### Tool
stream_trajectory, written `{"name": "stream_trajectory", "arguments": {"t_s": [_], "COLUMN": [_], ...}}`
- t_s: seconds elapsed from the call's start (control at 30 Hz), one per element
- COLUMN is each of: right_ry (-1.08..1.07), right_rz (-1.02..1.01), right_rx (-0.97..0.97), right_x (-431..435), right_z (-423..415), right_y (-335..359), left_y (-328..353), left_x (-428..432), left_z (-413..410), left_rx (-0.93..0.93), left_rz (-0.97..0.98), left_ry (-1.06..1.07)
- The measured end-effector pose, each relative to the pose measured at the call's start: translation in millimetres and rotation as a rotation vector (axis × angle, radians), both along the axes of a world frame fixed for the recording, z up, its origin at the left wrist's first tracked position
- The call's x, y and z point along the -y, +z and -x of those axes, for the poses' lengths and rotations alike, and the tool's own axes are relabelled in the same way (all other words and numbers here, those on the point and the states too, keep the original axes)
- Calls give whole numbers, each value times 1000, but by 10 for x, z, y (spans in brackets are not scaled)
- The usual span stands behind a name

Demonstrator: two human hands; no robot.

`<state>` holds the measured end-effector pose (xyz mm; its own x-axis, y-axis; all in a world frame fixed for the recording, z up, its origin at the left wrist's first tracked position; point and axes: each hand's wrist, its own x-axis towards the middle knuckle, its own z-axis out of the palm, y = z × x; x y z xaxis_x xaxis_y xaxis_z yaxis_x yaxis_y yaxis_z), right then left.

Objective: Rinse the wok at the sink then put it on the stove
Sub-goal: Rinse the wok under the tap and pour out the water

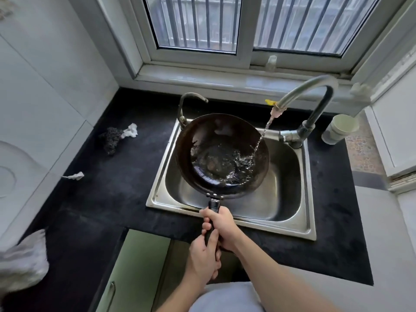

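Now, you hold the wok [216,140] above the sink [281,199] with both hands. Your right grip [221,228] is clenched around the black handle [213,204] close to the pan, just at the front rim of the sink. Your left grip [203,257] is clenched around the same handle behind it, nearer to your body, and the two touch each other.

The wok is dark inside and open side up. It covers the left and rear part of the steel basin. A thin stream of water [262,136] falls slanted from the spout of the tall curved tap [315,95] and lands on the right inner side of the wok. There it splashes, and water lies in the bottom of the bowl. A small yellow piece [269,101] sits at the spout. A second, smaller tap [191,97] stands at the rear left corner of the sink, just behind the far rim of the wok.

The sink is set into a black desk [112,199]. On the desk, left of the sink, lies a dark scrubber [110,140] with a white rag [131,130] touching it. Nearer to you there is a small white scrap [75,176]. At the far left edge there is a pale crumpled bag [22,262], which is blurred. Right of the tall tap stands a pale green cup [342,128]. Behind the sink is a window [198,23] with bars, and a small bottle [271,61] stands on its sill. Below the desk edge you can see a green cupboard door [135,266].
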<state>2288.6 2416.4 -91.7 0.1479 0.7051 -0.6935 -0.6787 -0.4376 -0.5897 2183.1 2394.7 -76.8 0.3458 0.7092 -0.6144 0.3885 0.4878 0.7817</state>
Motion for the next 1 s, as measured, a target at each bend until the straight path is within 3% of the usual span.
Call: {"name": "stream_trajectory", "arguments": {"t_s": [0.57, 1.0], "right_ry": [-104, 55], "right_rz": [51, -5], "right_rx": [16, 30], "right_x": [286, 55], "right_z": [28, 125], "right_y": [-43, 20], "left_y": [-38, -24], "left_x": [178, 63], "left_z": [36, 113], "left_rx": [18, -9], "left_rz": [61, -3], "left_ry": [-94, 43]}}
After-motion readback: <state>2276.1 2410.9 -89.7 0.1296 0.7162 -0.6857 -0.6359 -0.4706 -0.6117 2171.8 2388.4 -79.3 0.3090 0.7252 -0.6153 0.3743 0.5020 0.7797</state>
